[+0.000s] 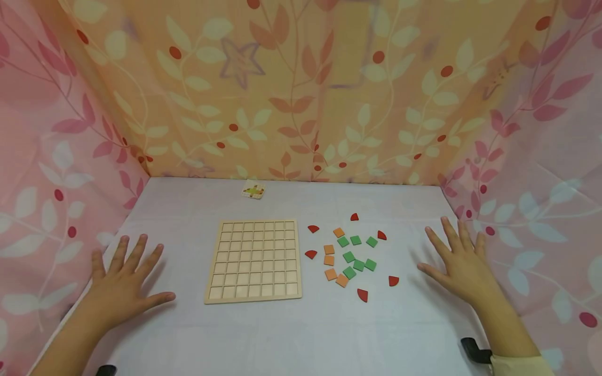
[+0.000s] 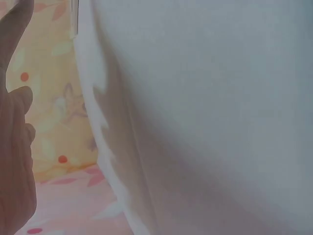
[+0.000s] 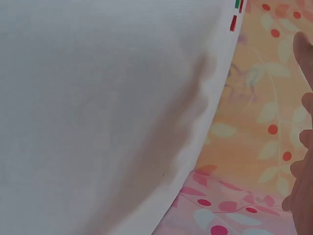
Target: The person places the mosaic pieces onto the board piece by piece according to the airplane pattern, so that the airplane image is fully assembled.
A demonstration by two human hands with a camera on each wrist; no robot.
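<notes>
My left hand [image 1: 123, 284] is spread palm down, left of a wooden grid board [image 1: 254, 300], and holds nothing. On the far right, my right hand [image 1: 463, 263] is spread as well, with nothing in its fingers. Between the board and that hand lie several loose green square tiles [image 1: 359, 265], orange square tiles [image 1: 329, 260] and red quarter-circle pieces [image 1: 393, 281]. The board's square cells hold no pieces. Both wrist views show the hands raised over the cloth, casting shadows; a red piece [image 3: 233, 23] shows near the edge in the right wrist view.
A small stack of printed cards [image 1: 254, 190] sits behind the board near the back wall. The white-covered table [image 1: 235, 339] is enclosed by a floral curtain [image 1: 291, 104] at the back and pink floral cloth [image 1: 541, 209] at the sides.
</notes>
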